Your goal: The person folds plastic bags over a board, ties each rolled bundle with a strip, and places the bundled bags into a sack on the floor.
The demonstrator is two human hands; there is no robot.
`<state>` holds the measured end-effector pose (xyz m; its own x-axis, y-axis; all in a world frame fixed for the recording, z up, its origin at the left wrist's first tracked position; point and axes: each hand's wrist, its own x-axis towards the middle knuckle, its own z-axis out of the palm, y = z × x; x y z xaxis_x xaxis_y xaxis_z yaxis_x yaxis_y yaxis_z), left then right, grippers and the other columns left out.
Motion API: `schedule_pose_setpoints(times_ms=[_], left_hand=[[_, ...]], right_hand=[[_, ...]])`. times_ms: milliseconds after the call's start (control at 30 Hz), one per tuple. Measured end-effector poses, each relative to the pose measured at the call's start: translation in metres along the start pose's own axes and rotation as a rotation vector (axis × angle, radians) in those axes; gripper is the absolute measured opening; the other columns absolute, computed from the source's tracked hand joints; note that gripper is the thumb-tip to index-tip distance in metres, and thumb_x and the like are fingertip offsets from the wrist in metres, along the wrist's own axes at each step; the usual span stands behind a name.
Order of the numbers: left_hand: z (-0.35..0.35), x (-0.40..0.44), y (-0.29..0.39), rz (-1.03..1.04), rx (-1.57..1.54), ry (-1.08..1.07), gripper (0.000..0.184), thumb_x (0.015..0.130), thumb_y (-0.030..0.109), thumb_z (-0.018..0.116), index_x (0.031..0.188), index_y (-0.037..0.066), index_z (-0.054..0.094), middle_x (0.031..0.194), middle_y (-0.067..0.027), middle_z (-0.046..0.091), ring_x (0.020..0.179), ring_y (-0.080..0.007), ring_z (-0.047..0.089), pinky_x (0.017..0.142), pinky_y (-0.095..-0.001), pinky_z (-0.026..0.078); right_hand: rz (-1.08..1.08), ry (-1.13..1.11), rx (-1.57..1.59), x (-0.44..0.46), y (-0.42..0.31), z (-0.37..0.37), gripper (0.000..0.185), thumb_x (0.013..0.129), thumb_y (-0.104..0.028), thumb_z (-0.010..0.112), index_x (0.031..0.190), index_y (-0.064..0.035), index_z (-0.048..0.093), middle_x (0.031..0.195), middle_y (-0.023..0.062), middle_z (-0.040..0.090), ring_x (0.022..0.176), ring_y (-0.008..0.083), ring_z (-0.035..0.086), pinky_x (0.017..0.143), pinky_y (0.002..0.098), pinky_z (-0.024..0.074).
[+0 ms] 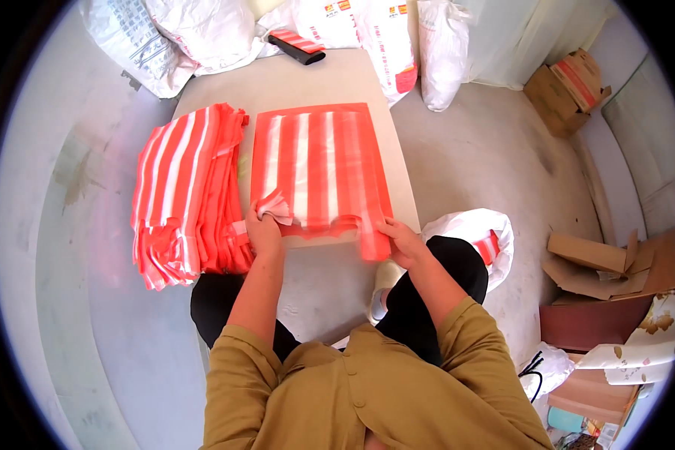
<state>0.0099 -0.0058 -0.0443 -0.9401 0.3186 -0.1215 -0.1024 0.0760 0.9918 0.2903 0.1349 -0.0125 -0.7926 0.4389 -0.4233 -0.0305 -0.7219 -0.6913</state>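
Note:
A red-and-white striped plastic carrier bag (319, 165) lies flat on the table in front of me, its cut-out handle end towards my body. My left hand (264, 229) is closed around the bunched left handle. At the right handle, my right hand (401, 241) pinches the edge between thumb and fingers. Solid red material (311, 109) shows beneath the bag along its far and right edges; I cannot tell what it is. Close to my left hand, a thick pile of similar striped bags (176, 172) lies with its handle ends hanging over the table's near edge.
The pale table (225, 86) holds a black item with a striped piece (298, 46) at its far end. Full white sacks (202, 34) stand behind it. By my right knee is an open white sack (457, 223) with striped material inside. Cardboard boxes (566, 90) stand to the right.

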Motion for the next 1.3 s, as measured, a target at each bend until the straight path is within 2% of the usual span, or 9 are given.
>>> schedule_pose_setpoints(times_ms=[267,467,667,767,967,1000,1100,1133,1300], left_hand=[[-0.009,0.002,0.014,-0.197,-0.162,-0.081,0.042,0.1,0.012,0.042,0.142,0.012,0.044,0.12,-0.0087,0.06,0.102,-0.0192,0.064,0.084,-0.0337,0.053],[-0.016,-0.01,0.022,-0.322,-0.235,-0.015,0.037,0.103,0.024,0.039,0.137,0.012,0.046,0.119,-0.0108,0.062,0.095,-0.0271,0.067,0.085,-0.0382,0.053],[-0.02,-0.026,0.007,-0.348,-0.437,0.086,0.041,0.105,0.036,0.043,0.13,0.004,0.049,0.118,-0.0126,0.064,0.099,-0.0275,0.068,0.091,-0.038,0.051],[-0.025,-0.044,0.016,-0.412,-0.515,0.157,0.044,0.104,0.038,0.047,0.13,0.004,0.049,0.119,-0.0119,0.063,0.102,-0.0267,0.068,0.093,-0.0368,0.05],[-0.052,-0.068,0.012,-0.427,-0.659,0.164,0.048,0.102,0.036,0.053,0.136,0.003,0.047,0.129,-0.0119,0.059,0.117,-0.0251,0.063,0.103,-0.0364,0.045],[-0.056,-0.07,0.014,-0.419,-0.664,0.161,0.049,0.101,0.037,0.057,0.135,0.004,0.049,0.13,-0.0099,0.06,0.118,-0.0252,0.062,0.107,-0.0388,0.041],[-0.063,-0.077,0.028,-0.431,-0.705,0.171,0.047,0.1,0.035,0.06,0.134,0.004,0.051,0.131,-0.0103,0.059,0.116,-0.0249,0.062,0.103,-0.0389,0.045],[-0.064,-0.079,0.034,-0.419,-0.771,0.122,0.042,0.101,0.036,0.059,0.132,0.008,0.054,0.13,-0.009,0.061,0.114,-0.0236,0.062,0.092,-0.035,0.052],[-0.075,-0.064,0.014,-0.364,-0.484,-0.001,0.025,0.099,0.02,0.063,0.119,0.005,0.061,0.112,-0.0066,0.066,0.093,-0.0187,0.065,0.076,-0.0324,0.057]], right_hand=[[-0.02,0.154,-0.249,0.009,0.001,0.009,0.045,0.092,-0.01,0.063,0.134,-0.0009,0.053,0.112,0.0073,0.066,0.099,0.0158,0.064,0.085,0.0312,0.0524],[-0.08,0.23,-0.451,0.005,0.007,0.012,0.057,0.09,-0.01,0.062,0.145,-0.0053,0.046,0.098,0.0007,0.064,0.079,0.0072,0.058,0.067,0.0254,0.0476],[-0.2,0.329,-0.772,0.009,0.028,-0.013,0.063,0.085,-0.012,0.067,0.142,0.0026,0.045,0.097,0.0121,0.07,0.086,0.0176,0.066,0.079,0.0304,0.0521],[-0.232,0.36,-0.841,-0.003,0.031,-0.005,0.059,0.089,-0.009,0.065,0.143,0.0013,0.044,0.089,0.0043,0.065,0.078,0.0112,0.06,0.073,0.027,0.0478],[-0.311,0.449,-0.494,-0.015,0.067,-0.017,0.045,0.091,-0.014,0.068,0.133,-0.0054,0.053,0.103,0.0038,0.065,0.096,0.0117,0.059,0.084,0.0241,0.0452],[-0.177,0.426,-0.376,-0.016,0.066,-0.017,0.043,0.092,-0.023,0.07,0.129,-0.0095,0.054,0.12,0.0041,0.06,0.114,0.0152,0.054,0.1,0.0309,0.0396],[-0.123,0.43,-0.006,-0.02,0.063,-0.011,0.051,0.092,-0.034,0.071,0.132,-0.01,0.05,0.135,0.0033,0.052,0.127,0.0178,0.045,0.112,0.0404,0.0274],[-0.139,0.398,-0.035,-0.012,0.068,-0.021,0.064,0.092,-0.042,0.069,0.141,-0.0106,0.045,0.144,0.001,0.045,0.133,0.0196,0.038,0.115,0.0468,0.0192],[-0.169,0.296,-0.059,0.012,0.075,-0.029,0.061,0.093,-0.04,0.069,0.142,-0.0103,0.046,0.144,0.0021,0.05,0.133,0.0187,0.043,0.112,0.0433,0.0258]])
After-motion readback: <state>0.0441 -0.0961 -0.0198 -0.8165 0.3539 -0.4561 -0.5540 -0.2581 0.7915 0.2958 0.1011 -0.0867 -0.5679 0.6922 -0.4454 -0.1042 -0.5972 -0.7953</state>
